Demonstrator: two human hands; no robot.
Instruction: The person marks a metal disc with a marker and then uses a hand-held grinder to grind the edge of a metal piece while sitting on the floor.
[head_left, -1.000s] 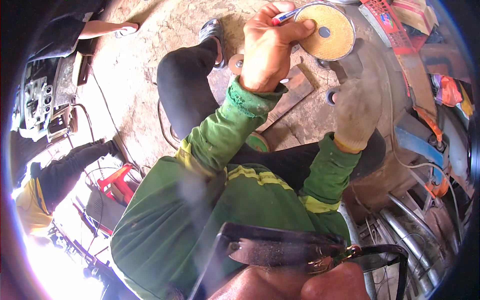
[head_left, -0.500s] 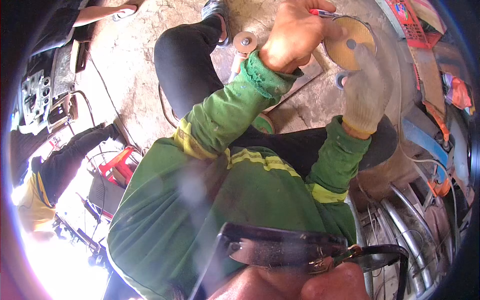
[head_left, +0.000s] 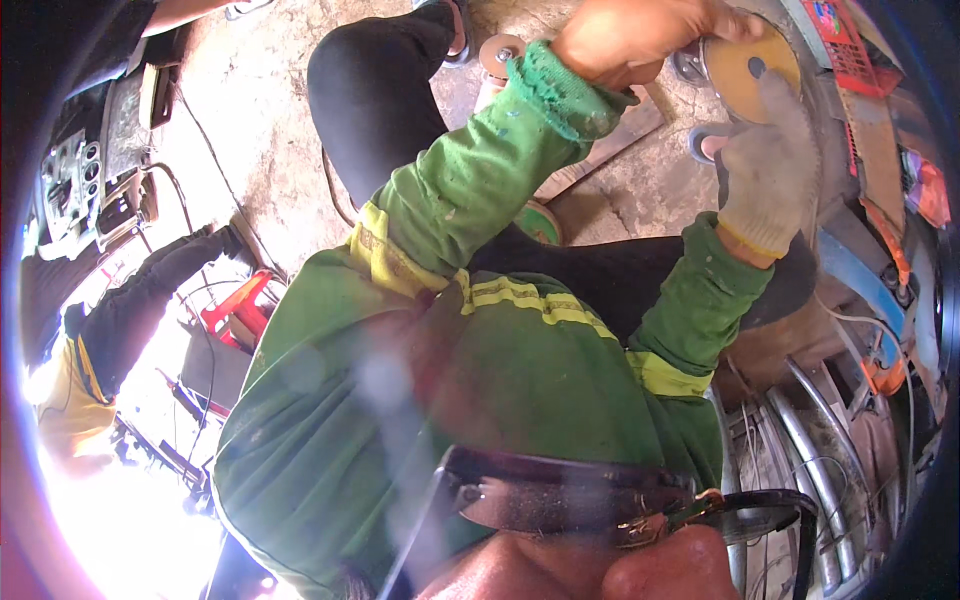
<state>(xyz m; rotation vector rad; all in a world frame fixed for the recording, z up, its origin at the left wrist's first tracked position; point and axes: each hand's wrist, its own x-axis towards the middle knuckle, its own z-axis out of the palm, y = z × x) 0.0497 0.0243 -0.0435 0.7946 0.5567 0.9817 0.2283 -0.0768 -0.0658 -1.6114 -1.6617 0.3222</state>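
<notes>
A round tan abrasive disc [head_left: 735,92] with a dark centre hole is held up at the upper right, its face toward me. My bare left hand [head_left: 640,38] pinches its upper left rim. My right hand [head_left: 768,175], in a pale knitted glove, grips it from the lower right, one digit lying across its face near the hole. The glove's other fingers are partly hidden. Beyond my left forearm, a small brown cutting disc [head_left: 502,56] is mounted on a tool whose body is mostly covered by my sleeve.
A flat board [head_left: 615,145] lies on the floor between my legs, near a green round object [head_left: 540,222]. Metal tubes [head_left: 800,450] and a blue panel [head_left: 850,260] crowd the right. A red crate [head_left: 840,50] stands far right. Cables [head_left: 205,150] and another person [head_left: 130,310] are on the left.
Both hands have carried the disc right and slightly upward in the view. The red pen-like item seen by my left hand no longer shows.
</notes>
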